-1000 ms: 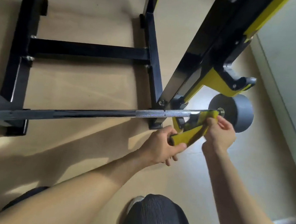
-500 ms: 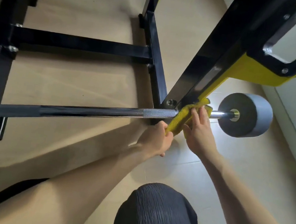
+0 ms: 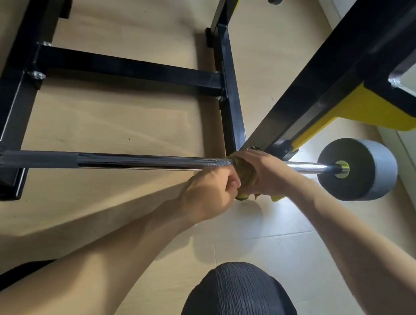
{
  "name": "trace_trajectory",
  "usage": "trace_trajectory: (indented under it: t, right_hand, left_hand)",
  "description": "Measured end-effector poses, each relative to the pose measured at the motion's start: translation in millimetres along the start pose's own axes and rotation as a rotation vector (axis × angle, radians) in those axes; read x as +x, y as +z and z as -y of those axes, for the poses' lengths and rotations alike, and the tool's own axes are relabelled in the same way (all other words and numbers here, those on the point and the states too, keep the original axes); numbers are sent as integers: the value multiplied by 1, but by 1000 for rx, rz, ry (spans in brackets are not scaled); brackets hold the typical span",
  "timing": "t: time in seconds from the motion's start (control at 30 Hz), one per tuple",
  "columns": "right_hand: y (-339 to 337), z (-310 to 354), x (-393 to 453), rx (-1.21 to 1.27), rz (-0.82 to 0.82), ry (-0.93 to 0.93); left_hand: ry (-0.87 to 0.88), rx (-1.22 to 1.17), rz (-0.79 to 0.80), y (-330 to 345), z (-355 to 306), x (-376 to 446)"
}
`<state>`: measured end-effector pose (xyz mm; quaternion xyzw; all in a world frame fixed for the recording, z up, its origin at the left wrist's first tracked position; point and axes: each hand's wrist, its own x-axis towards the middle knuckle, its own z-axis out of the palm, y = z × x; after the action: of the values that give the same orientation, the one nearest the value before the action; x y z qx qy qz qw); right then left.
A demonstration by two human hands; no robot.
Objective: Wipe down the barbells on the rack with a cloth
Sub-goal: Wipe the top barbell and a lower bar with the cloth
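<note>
My right hand (image 3: 265,173) gripped the cloth (image 3: 247,179) round the barbell (image 3: 135,161); my left hand (image 3: 207,194), just beside, pinched its hanging end.

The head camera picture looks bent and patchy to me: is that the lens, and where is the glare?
Head view: the wide lens splays the rack posts outward; glare whitens the barbell beside the grey weight and the floor below; shadow dims the yellow cloth under the right hand; the left hand looks slightly soft.
</note>
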<state>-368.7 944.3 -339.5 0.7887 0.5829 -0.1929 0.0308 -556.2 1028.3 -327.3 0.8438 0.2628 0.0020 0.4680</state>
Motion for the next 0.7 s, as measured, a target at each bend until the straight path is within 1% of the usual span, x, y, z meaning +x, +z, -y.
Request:
trace_trajectory:
  t: [0.03,0.07,0.13,0.2,0.3,0.37,0.47,0.6,0.7]
  right_hand:
    - [-6,-7,1,-89,78,72]
    - [-9,-11,1,-156,116,138]
    - [-7,-8,5,-176,94,199]
    - [-1,7,15,-162,75,209]
    - [1,21,26,-147,97,192]
    - [0,28,30,-120,103,177]
    - [4,49,42,-126,128,89]
    - [5,76,62,-137,139,63]
    - [8,106,75,-173,97,19]
  left_hand:
    - [-11,26,-2,-2,1,-2]
    - [-29,73,3,-3,2,-3]
    - [-89,200,7,-8,2,-2]
    - [-142,297,-35,-17,2,3]
    - [-133,505,-112,-32,11,8]
    - [-170,610,-113,-44,22,8]
    - [-256,599,2,-59,37,8]
    - [-242,607,237,-64,48,8]
    - [-208,657,262,-68,56,7]
